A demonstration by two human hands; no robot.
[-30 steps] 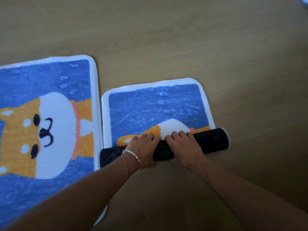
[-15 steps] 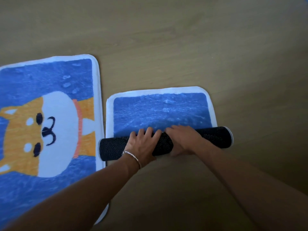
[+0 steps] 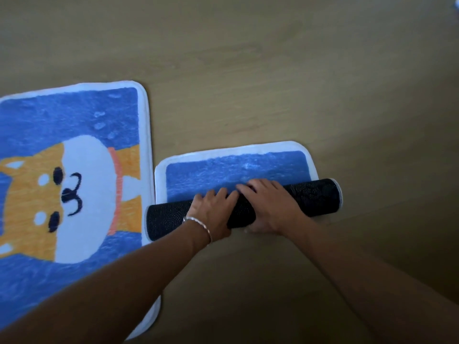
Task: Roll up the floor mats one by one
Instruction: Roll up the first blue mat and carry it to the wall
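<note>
small mat is lying on the floor just right of the big dog mat, mostly rolled, black backing facing out, with a short blue strip lying flat beyond the roll. left hand and right hand are sitting side by side mid-roll, fingers curling over its top and pressing down. bracelet is sitting on the left wrist

the roll has advanced, covering the dog picture entirely.
</note>
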